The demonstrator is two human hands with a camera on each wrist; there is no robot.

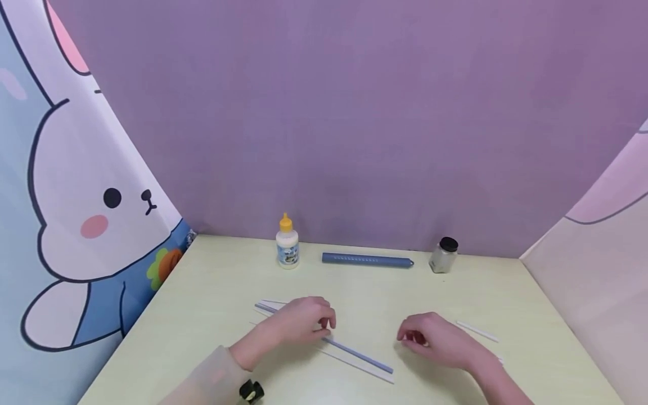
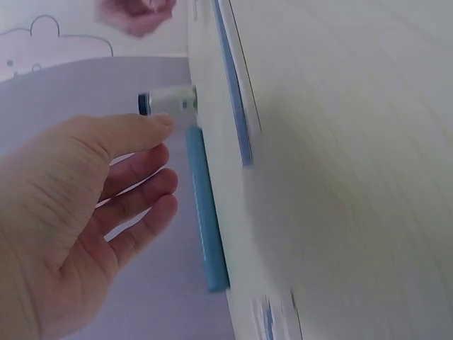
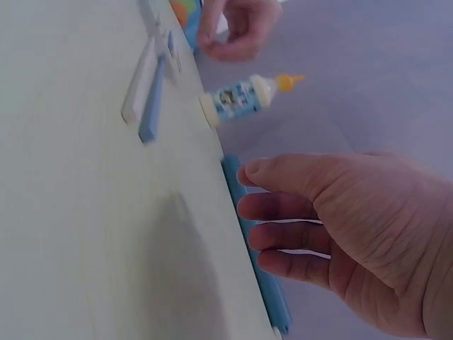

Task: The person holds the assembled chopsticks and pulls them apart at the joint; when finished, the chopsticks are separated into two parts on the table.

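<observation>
My left hand (image 1: 304,319) hovers over a bundle of thin sticks, its fingers loosely bent with nothing between them. Under it runs a blue-grey stick (image 1: 359,355), with a white stick (image 1: 359,368) alongside; the hand hides their middle part in the head view. To the right, my right hand (image 1: 437,340) is held above the table, fingers relaxed and empty. Close behind that hand lies a short white stick (image 1: 477,331). In the right wrist view the ends of the blue stick (image 3: 151,106) and white stick (image 3: 139,81) lie side by side.
Along the back of the pale table (image 1: 202,315) stand a white bottle (image 1: 288,247) with a yellow nozzle and a small clear jar (image 1: 442,259) with a black lid. Between them lies a long blue case (image 1: 367,260). A purple backdrop (image 1: 354,124) rises behind.
</observation>
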